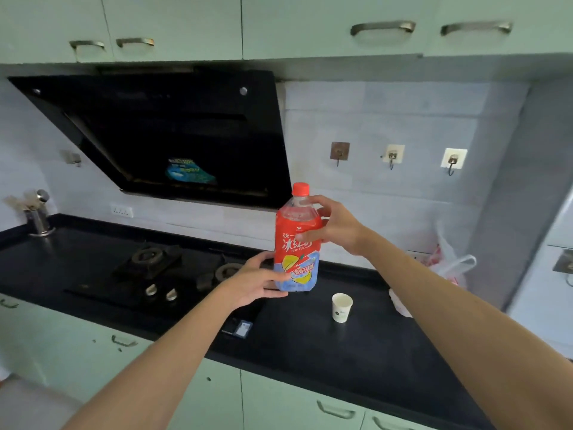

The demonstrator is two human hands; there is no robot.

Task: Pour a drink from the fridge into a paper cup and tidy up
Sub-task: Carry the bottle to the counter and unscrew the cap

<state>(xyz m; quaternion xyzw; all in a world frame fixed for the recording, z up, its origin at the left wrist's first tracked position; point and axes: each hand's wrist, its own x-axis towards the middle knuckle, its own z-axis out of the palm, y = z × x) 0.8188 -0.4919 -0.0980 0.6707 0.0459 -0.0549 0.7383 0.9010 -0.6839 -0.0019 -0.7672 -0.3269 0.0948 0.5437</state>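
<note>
Both grips are clamping the iced tea bottle [296, 243]: my left hand [257, 283] is cupping its base, right hand [335, 228] wrapping its shoulder, above the bench [356, 352]. I'm judging its weight risks toppling the nearby paper cup [342, 307]; red cap [300, 188] on.

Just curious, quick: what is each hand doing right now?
Left hand: closed around the base of the iced tea bottle.
Right hand: closed around the bottle's upper part, below the red cap, still on.
</note>
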